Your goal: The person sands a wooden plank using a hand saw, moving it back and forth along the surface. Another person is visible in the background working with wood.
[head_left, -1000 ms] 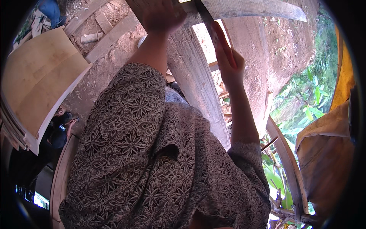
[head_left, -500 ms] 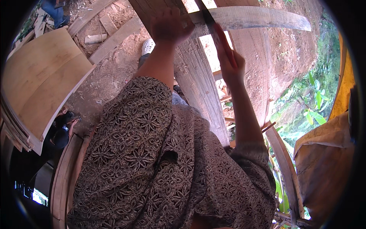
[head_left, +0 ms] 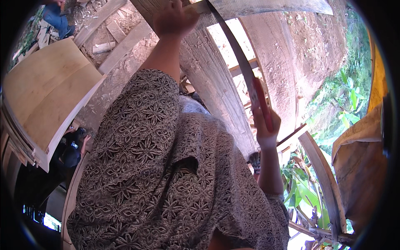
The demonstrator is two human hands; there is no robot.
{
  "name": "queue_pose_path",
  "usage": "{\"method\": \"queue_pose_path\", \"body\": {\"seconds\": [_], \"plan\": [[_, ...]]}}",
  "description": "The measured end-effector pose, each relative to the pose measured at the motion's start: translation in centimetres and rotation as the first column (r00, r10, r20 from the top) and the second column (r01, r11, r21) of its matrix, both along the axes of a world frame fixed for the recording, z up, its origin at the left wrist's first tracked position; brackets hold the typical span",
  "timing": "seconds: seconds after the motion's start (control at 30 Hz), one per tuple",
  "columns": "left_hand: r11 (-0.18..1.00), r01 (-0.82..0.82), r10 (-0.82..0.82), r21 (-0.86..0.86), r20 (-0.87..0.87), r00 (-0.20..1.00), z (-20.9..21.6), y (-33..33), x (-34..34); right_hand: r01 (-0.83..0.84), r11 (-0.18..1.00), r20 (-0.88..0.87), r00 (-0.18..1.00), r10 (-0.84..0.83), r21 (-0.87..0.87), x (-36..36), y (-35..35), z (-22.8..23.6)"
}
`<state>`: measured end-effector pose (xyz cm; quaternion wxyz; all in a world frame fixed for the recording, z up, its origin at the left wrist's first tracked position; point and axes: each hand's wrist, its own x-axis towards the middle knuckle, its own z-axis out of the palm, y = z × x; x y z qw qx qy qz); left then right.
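Note:
My right hand (head_left: 266,121) is closed round the red handle of a handsaw (head_left: 231,41) with a long dark blade. The blade slants up and left, its far end at a pale grey plank (head_left: 275,6) lying crosswise at the top. My left hand (head_left: 175,20) is closed over that plank's left part, left of the blade. Under the plank runs a thick weathered wooden beam (head_left: 214,79), coming toward my body. Where the blade meets the wood, the cut is too small to make out.
Another wide board (head_left: 273,54) lies right of the beam. Bent plywood sheets (head_left: 50,91) stand at left, with offcuts (head_left: 104,47) on the dirt beyond. One person (head_left: 71,152) is at lower left; another's legs (head_left: 58,21) show at upper left. A brown tarp (head_left: 358,166) hangs at right.
My right hand has drawn the saw back toward my body, and more of its blade shows. My left hand stays on the plank while the whole view has shifted slightly.

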<state>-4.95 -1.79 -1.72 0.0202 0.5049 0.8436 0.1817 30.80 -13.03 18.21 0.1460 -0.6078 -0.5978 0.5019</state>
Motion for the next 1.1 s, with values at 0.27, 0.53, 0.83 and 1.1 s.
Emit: {"method": "queue_pose_path", "body": {"seconds": [0.27,0.53,0.83,1.1], "plan": [[0.999,0.027,-0.028,-0.039,-0.04,0.999,-1.6,-0.2,0.2,-0.016,0.998,0.045,0.999,0.014,0.057,-0.9,1.1,-1.9],[0.992,0.095,-0.095,-0.086,0.004,0.995,-0.3,-0.6,0.8,-0.043,0.95,-0.047,0.997,0.061,0.309,-21.8,19.1,-13.7],[0.999,0.011,-0.012,-0.034,-0.05,0.999,-2.4,0.1,-0.2,-0.068,0.996,0.022,0.998,0.067,0.057,-1.3,2.6,-3.6],[0.996,0.028,-0.029,-0.083,-0.018,0.999,-1.1,0.2,-0.2,-0.098,0.992,0.097,0.991,0.091,0.075,0.6,0.5,-0.1]]}}
